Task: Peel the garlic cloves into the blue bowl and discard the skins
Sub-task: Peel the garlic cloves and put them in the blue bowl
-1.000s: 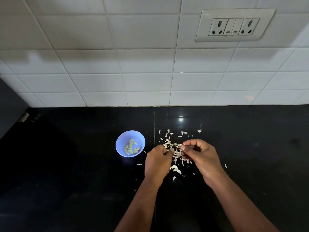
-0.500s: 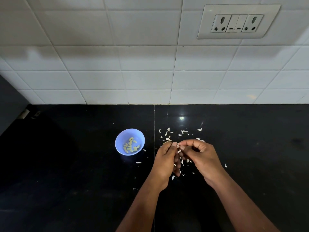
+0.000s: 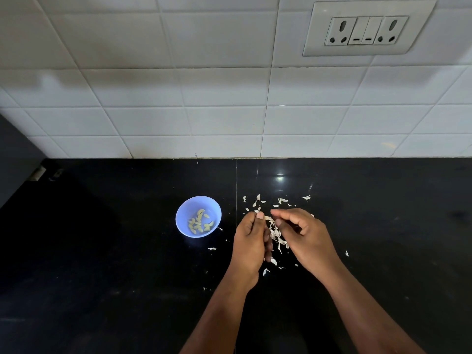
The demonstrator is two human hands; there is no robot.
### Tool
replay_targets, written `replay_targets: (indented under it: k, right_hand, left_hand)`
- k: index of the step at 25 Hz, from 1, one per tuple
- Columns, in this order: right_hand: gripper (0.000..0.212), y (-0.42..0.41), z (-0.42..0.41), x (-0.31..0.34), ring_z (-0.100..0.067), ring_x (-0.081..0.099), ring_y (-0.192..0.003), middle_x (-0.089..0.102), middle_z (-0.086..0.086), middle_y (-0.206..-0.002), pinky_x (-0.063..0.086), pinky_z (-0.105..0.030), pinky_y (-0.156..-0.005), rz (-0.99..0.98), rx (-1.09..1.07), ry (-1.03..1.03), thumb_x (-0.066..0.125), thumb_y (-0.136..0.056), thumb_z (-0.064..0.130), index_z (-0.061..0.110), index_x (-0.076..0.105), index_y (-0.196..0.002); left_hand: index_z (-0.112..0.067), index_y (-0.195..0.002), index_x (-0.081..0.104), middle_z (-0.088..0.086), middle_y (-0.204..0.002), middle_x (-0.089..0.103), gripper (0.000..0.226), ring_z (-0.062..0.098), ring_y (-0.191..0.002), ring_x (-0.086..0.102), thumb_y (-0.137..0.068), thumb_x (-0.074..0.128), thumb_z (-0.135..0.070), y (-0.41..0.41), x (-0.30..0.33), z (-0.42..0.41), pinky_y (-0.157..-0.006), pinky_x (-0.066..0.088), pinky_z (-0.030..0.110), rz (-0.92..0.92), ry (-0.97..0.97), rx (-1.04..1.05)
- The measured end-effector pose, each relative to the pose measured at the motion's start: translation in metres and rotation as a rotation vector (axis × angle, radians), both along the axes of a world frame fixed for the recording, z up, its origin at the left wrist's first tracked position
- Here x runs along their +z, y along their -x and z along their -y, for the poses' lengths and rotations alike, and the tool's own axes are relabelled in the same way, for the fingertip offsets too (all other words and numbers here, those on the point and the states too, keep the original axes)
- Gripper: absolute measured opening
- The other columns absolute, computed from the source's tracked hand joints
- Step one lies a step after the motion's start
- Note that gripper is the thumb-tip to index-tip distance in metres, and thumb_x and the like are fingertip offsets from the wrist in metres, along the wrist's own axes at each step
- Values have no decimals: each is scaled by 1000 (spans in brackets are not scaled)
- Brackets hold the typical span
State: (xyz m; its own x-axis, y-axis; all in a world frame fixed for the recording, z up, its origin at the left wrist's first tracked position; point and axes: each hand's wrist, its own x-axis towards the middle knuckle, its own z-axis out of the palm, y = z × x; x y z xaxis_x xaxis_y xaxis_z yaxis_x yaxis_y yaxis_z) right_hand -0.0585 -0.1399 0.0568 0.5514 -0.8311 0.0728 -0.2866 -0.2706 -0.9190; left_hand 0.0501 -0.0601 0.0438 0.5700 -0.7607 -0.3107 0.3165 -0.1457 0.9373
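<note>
A small blue bowl [image 3: 184, 209] stands on the black counter with several peeled garlic cloves [image 3: 200, 223] in it. To its right lies a scatter of white garlic skins [image 3: 276, 233]. My left hand [image 3: 251, 242] is above that scatter, thumb and forefinger pinching a small pale piece, apparently a garlic clove, at the tips. My right hand [image 3: 307, 237] is just to its right with fingers curled. Its thumb and forefinger pinch a strip of skin that runs between the two hands. What lies under both palms is hidden.
The black counter [image 3: 102, 264] runs to a white tiled wall [image 3: 204, 98] at the back, which carries a socket plate [image 3: 367, 29] at the upper right. Loose skin flakes [image 3: 281, 200] lie behind and in front of my hands. A dark cabinet side [image 3: 12, 154] stands at the far left.
My fingertips met over the skins half a second ago and have now drawn a little apart. The bowl has not moved.
</note>
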Motion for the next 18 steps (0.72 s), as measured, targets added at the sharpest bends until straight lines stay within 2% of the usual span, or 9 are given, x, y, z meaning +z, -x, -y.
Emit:
replay_targets:
  k: [2, 6, 9, 14, 18]
  right_hand:
    - [17, -3, 0, -1, 2, 68, -104, 75, 20, -102, 56, -25, -93, -7, -26, -16, 77, -93, 20, 31, 81, -106]
    - [11, -3, 3, -1, -2, 71, -98, 75, 21, -97, 59, -40, -88, -35, -25, 44, 76, -94, 26, 33, 82, -99]
    - [12, -3, 5, -2, -2, 71, -94, 74, 22, -96, 59, -40, -85, -65, -29, 52, 74, -96, 26, 35, 81, -97]
    - [9, -12, 1, -12, -6, 65, -87, 67, 15, -93, 56, -38, -76, -132, -76, 205, 66, -100, 22, 28, 71, -96]
    - [11, -14, 4, -16, -7, 64, -97, 67, 12, -97, 52, -32, -85, -71, -78, 56, 58, -103, 19, 25, 65, -97]
  left_hand:
    - [2, -95, 49, -4, -61, 44, 38, 12, -52, 45, -113, 45, -30, 1, -1, 2, -41, 36, 26, 40, -3, -8]
    - [1, -95, 51, -4, -61, 46, 36, 11, -52, 46, -112, 47, -31, 3, -2, 6, -42, 36, 26, 85, -28, -28]
    - [-4, -92, 51, -4, -61, 46, 33, 11, -53, 45, -112, 49, -30, 2, -3, 7, -43, 35, 26, 100, -42, -31]
    - [-4, -87, 48, -4, -61, 41, 35, 12, -51, 38, -112, 48, -29, 6, -2, 12, -43, 33, 27, 66, -55, -11]
    - [-14, -80, 49, -3, -63, 42, 35, 12, -51, 39, -112, 47, -29, 4, 1, 12, -44, 33, 27, 57, -29, -41]
